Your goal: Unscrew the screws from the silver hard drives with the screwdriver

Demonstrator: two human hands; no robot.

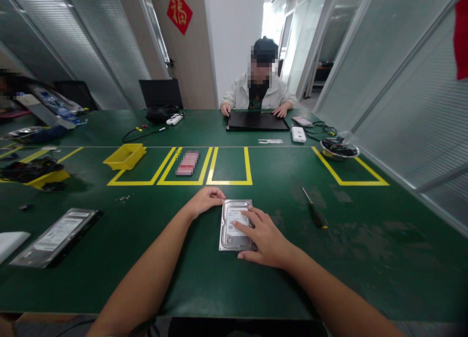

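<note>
A silver hard drive [237,239] with a white label lies flat on the green table before me. Across its right part rests my right hand [266,234], fingers spread over the label and thumb beside the lower right corner. At the drive's upper left corner, my left hand [206,200] has its fingertips pressed together, touching or almost touching the edge. Whatever may be between those fingertips is too small to make out. A screwdriver [315,211] with a dark handle lies off to the right. Farther left is a second hard drive [54,237], also label up.
Yellow tape [230,183] marks areas beyond my hands, with a phone [188,162] and a yellow bin [125,157] there. Small metal bits [125,198] lie at left. A metal bowl [340,152] holds dark parts. Opposite, a person [237,93] touches a black panel [258,121].
</note>
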